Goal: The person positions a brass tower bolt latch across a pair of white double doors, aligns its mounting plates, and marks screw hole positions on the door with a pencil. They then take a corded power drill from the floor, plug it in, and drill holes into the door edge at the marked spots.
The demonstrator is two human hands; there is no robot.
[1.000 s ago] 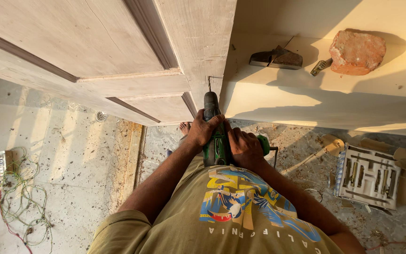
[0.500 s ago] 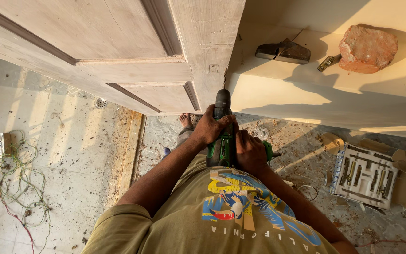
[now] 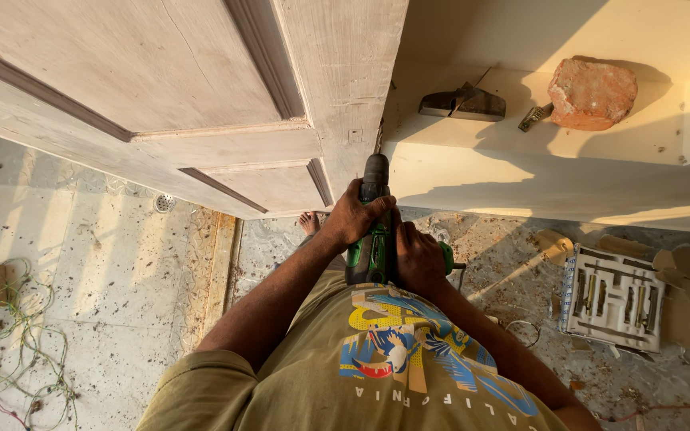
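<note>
Both my left hand (image 3: 357, 214) and right hand (image 3: 415, 259) are wrapping fingers tight around the green drill (image 3: 374, 231), bit pushing into the door (image 3: 337, 88) edge; hole depth's hidden, so drilling's seemingly midway.

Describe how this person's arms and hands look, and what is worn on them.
Both arms are bare from the short sleeves down. The left hand and right hand wear no gloves, and no rings, watch or bands show. The sleeves belong to an olive-green T-shirt with a bright yellow, blue and red print on the chest. The right forearm lies partly in shadow.
</note>
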